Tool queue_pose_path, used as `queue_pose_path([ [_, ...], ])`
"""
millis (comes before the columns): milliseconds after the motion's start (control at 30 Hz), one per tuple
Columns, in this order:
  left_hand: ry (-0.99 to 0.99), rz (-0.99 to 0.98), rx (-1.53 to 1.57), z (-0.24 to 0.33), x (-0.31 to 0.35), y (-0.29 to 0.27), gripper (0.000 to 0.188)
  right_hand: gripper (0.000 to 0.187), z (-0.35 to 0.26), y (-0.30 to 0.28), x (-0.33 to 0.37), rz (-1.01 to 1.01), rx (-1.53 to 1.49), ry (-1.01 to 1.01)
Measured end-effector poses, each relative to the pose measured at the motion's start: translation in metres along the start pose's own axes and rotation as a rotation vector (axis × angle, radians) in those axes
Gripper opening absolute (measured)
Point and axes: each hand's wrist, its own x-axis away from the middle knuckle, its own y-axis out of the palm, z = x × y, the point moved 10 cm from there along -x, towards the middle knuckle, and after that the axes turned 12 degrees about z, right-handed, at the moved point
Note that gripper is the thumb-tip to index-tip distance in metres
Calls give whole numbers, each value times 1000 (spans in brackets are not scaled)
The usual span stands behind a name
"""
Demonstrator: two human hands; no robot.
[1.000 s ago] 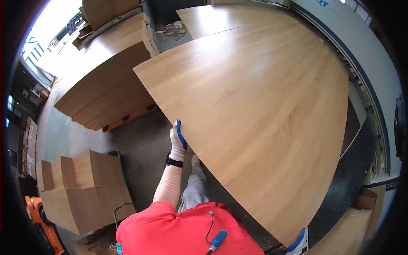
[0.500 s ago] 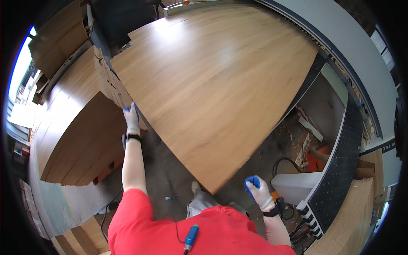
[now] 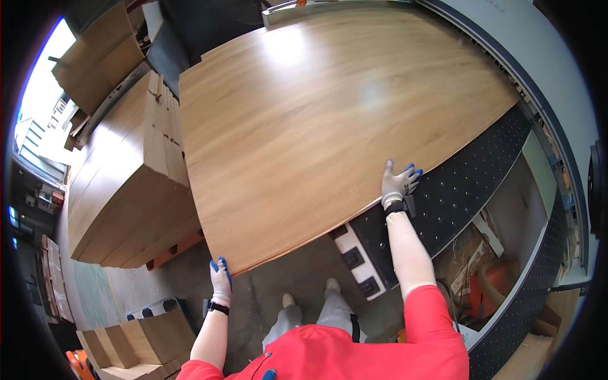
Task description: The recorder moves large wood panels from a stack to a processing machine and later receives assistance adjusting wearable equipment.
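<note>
A large wood-grain panel [image 3: 316, 126] lies over a black, dotted machine table [image 3: 453, 183], its near left corner jutting past the table. At that corner my left hand [image 3: 220, 282], in a white glove with blue fingertips, is closed on the panel's edge. My right hand [image 3: 398, 183], gloved alike, lies against the near edge farther right. Its fingers are spread over the black table, with the thumb up on the panel. The undersides of both hands are hidden.
To the left stands a tall stack of wood-grain boards [image 3: 120, 202]. Cut boards [image 3: 136, 342] sit at lower left. A long grey machine beam [image 3: 538, 76] curves along the right. Offcuts and an orange object [image 3: 484, 294] lie beyond the table arm [image 3: 532, 297].
The panel has turned, its near corner swinging left and its near edge now crossing before me. My left hand moved back to the corner; my right hand reached forward to the near edge.
</note>
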Motion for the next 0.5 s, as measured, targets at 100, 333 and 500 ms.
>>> queue_pose_path([
  [100, 3, 60, -26, 2, -21, -2, 46, 97, -35, 16, -13, -4, -124, -64],
  [333, 16, 17, -119, 29, -26, 125, 54, 94, -59, 80, -130, -15, -50, -88],
  [500, 31, -165, 1, 77, -50, 215, 43, 91, -63, 111, -186, 3, -47, -63],
])
